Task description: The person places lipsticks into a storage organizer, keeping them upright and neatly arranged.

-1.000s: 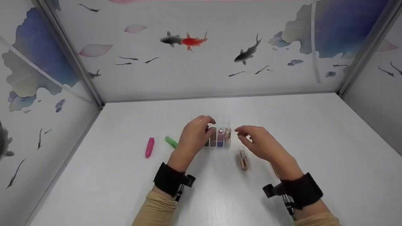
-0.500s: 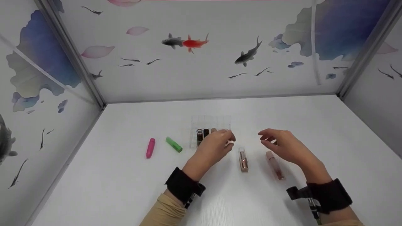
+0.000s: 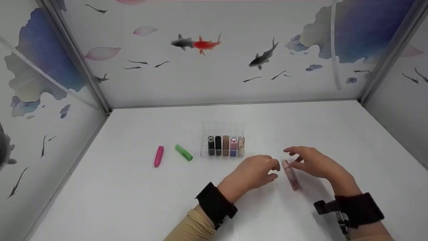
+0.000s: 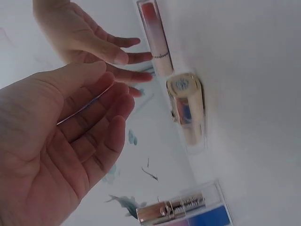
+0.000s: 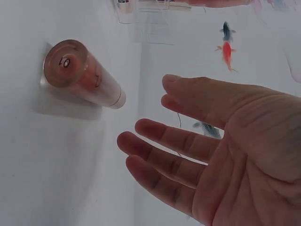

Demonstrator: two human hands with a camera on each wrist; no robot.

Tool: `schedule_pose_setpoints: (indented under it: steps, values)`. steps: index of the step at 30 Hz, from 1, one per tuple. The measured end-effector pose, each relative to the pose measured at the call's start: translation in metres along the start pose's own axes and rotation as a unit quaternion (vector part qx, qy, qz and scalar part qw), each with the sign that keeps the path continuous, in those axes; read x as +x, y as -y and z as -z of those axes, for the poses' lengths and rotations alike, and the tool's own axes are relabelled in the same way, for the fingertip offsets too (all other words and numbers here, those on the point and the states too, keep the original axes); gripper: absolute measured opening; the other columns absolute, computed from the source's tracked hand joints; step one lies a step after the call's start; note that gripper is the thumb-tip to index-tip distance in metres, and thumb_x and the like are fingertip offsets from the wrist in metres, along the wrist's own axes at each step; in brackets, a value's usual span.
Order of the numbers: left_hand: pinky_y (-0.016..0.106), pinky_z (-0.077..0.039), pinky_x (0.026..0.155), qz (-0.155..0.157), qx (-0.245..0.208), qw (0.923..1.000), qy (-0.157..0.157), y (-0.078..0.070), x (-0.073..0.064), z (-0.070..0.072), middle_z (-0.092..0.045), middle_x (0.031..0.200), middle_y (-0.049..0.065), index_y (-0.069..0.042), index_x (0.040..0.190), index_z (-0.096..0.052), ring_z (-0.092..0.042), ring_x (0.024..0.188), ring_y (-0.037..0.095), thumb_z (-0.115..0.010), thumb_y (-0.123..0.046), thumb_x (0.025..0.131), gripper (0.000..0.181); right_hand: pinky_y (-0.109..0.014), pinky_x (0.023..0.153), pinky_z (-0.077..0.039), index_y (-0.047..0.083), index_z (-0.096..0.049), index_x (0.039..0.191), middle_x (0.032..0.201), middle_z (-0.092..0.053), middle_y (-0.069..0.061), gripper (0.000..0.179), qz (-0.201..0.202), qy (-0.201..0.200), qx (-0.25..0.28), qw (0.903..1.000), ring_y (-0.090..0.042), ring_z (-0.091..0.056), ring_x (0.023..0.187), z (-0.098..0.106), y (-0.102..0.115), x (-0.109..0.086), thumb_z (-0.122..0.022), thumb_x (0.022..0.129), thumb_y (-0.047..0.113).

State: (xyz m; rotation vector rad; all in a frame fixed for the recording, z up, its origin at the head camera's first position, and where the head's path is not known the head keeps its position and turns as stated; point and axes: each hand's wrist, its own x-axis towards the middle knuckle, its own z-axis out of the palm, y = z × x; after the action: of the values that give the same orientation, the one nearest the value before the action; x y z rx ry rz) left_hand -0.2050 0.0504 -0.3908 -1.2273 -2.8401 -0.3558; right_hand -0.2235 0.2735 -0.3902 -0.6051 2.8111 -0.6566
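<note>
A pink lip gloss tube (image 3: 291,177) lies on the white table, its tip right by my right hand (image 3: 312,162). That hand hovers with loosely bent fingers, and in the right wrist view its palm holds nothing. My left hand (image 3: 255,171) hangs to the left of the tube with relaxed, slightly curled fingers, nothing in its grasp. Beyond its fingers in the left wrist view lies a gold lipstick (image 4: 193,113), which the left hand hides in the head view. The clear organizer box (image 3: 223,128) stands behind, with several lipsticks (image 3: 226,145) upright in its front row.
To the left on the table lie a bright pink tube (image 3: 158,156) and a green tube (image 3: 184,152). White panels (image 3: 214,83) printed with fish and petals enclose the table at the back and sides.
My left hand has moved from over the organizer box to the right and nearer, now covering the gold lipstick. My right hand has shifted right and nearer, to beside the lip gloss tube.
</note>
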Motion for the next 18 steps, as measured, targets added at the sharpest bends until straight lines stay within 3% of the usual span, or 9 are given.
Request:
schedule_pose_setpoints:
  steps: [7, 12, 18]
  values:
    - [0.014, -0.048, 0.083, -0.018, 0.041, 0.9963, 0.073, -0.024, 0.011, -0.011, -0.067, 0.106, -0.014, -0.027, 0.112, -0.066, -0.060, 0.097, -0.001, -0.064, -0.034, 0.089, 0.024, -0.050, 0.086, -0.048, 0.007, -0.053, 0.132, 0.127, -0.056, -0.019, 0.040, -0.001, 0.021, -0.001, 0.9998, -0.034, -0.057, 0.107, -0.009, -0.006, 0.007, -0.058, 0.092, 0.010]
    - [0.015, -0.050, 0.080, -0.031, 0.085, 0.9937, 0.067, -0.031, 0.013, -0.021, -0.063, 0.108, -0.015, -0.026, 0.111, -0.064, -0.060, 0.099, 0.000, -0.062, -0.033, 0.091, 0.022, -0.042, 0.083, -0.047, 0.007, -0.057, 0.128, 0.125, -0.057, -0.018, 0.037, 0.005, 0.017, 0.013, 0.9997, -0.027, -0.056, 0.099, -0.014, -0.009, 0.010, -0.057, 0.091, 0.010]
    - [0.017, -0.052, 0.073, -0.056, 0.106, 0.9899, 0.076, -0.037, 0.010, -0.030, -0.055, 0.125, -0.015, -0.032, 0.121, -0.060, -0.059, 0.106, 0.002, -0.057, -0.027, 0.095, 0.027, -0.035, 0.078, -0.045, 0.005, -0.066, 0.115, 0.111, -0.062, -0.015, 0.029, 0.047, -0.016, -0.014, 0.9987, -0.024, -0.055, 0.093, -0.019, -0.010, 0.011, -0.057, 0.087, 0.005]
